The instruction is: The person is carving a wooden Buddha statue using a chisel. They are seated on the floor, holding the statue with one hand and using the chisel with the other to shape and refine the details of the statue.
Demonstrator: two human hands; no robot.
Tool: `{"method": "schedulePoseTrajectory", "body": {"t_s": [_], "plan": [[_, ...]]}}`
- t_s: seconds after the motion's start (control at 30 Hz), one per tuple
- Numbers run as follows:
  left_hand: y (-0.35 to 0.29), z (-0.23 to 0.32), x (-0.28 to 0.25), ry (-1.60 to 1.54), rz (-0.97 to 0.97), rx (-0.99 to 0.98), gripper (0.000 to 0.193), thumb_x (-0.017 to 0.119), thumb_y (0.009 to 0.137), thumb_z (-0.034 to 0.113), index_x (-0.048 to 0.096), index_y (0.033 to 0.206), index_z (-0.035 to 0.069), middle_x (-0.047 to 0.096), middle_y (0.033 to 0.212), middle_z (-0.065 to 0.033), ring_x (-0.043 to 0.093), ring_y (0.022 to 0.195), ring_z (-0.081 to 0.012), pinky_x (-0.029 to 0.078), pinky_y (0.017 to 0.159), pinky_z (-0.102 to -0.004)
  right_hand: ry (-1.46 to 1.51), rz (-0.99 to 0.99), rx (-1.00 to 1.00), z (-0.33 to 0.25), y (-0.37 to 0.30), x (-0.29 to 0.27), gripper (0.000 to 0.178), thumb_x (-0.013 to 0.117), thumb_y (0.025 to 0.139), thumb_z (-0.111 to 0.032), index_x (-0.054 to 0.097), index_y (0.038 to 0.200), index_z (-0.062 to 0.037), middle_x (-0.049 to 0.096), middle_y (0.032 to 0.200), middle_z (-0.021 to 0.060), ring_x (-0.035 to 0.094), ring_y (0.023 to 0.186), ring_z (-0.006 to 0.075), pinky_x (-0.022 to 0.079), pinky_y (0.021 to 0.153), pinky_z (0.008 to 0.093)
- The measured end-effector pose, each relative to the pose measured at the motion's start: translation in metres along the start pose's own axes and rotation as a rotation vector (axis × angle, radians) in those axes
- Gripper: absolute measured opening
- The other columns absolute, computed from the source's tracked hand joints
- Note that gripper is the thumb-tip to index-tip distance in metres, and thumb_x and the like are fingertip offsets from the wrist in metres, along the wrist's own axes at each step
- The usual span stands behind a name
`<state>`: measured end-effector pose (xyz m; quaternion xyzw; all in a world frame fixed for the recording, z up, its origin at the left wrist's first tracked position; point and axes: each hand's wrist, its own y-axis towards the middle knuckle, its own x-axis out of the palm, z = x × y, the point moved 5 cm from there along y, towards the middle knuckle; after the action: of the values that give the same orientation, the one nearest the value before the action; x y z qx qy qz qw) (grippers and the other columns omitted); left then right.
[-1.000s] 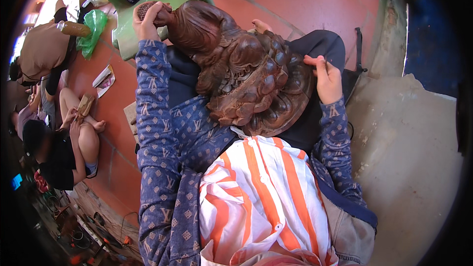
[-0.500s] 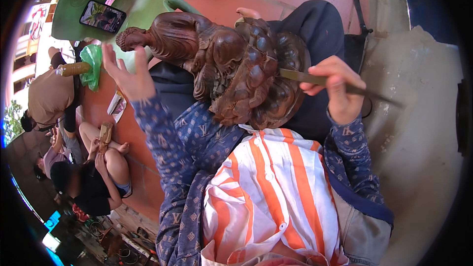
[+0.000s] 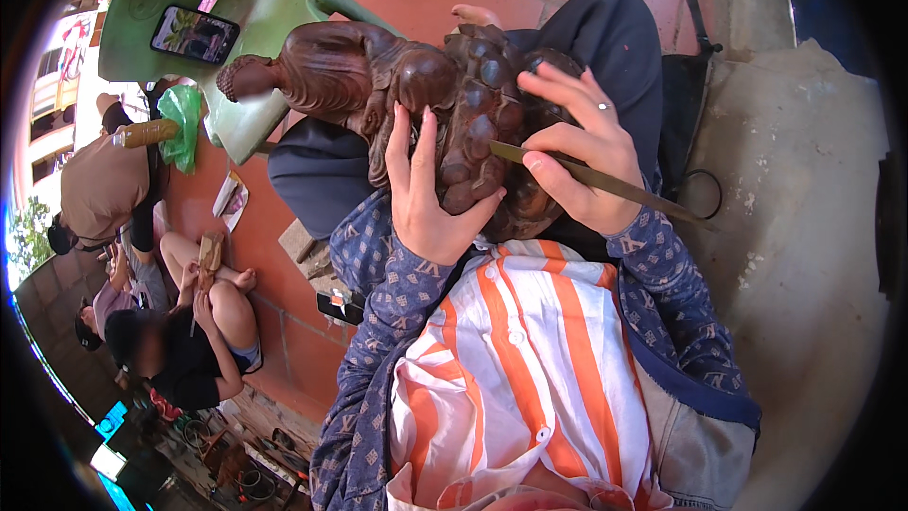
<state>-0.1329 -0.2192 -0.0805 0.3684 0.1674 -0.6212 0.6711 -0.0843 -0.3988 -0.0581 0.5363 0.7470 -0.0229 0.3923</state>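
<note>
Across my crossed legs lies a dark brown carved wooden statue [image 3: 326, 76], a seated figure with its head to the left and its lobed base [image 3: 487, 118] to the right. My left hand [image 3: 427, 203] rests on its near side, fingers spread and stretched, thumb against the base. Between thumb and fingers of my right hand [image 3: 591, 156] is a long, thin, flat metal tool [image 3: 629, 191] shaped like a file. Its left end meets the carved base or sits just over it; I cannot tell which. The right hand's upper fingers reach over the base's round lobes.
A green plastic chair [image 3: 255, 114] with a phone [image 3: 195, 34] on it stands at the upper left. Left of me, several people sit on the red tiles [image 3: 284, 322], one holding a wooden piece [image 3: 210, 251]. A black strap [image 3: 695, 5] lies at the right.
My left hand has come down from the air beside the statue's head onto its near side. My right hand and the tool have shifted left, over the base.
</note>
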Motion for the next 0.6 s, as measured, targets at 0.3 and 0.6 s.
{"method": "schedulePoseTrajectory", "body": {"t_s": [0.3,0.6], "plan": [[0.002,0.002,-0.004,-0.002,-0.014,0.008,0.087,0.085,0.057,0.007,0.05,0.137,0.008,0.026,0.146,-0.0331,0.037,0.132,-0.0475,0.037,0.106,-0.0441,0.121,-0.117,0.074,-0.01,-0.001,0.015,0.017,0.069,0.083,-0.023,0.069,0.088,-0.007,0.05,0.131,0.0288,0.054,0.118,0.0387,0.023,0.108,0.0623],[0.001,0.001,-0.008,-0.127,-0.007,-0.057,0.083,0.08,0.058,0.002,0.052,0.135,0.008,0.024,0.148,-0.0315,0.036,0.134,-0.0462,0.037,0.106,-0.0427,0.257,-0.121,0.109,-0.004,0.009,0.005,0.011,0.067,0.081,-0.009,0.07,0.085,0.0015,0.061,0.119,0.0286,0.061,0.114,0.0329,0.022,0.113,0.0531]]}}
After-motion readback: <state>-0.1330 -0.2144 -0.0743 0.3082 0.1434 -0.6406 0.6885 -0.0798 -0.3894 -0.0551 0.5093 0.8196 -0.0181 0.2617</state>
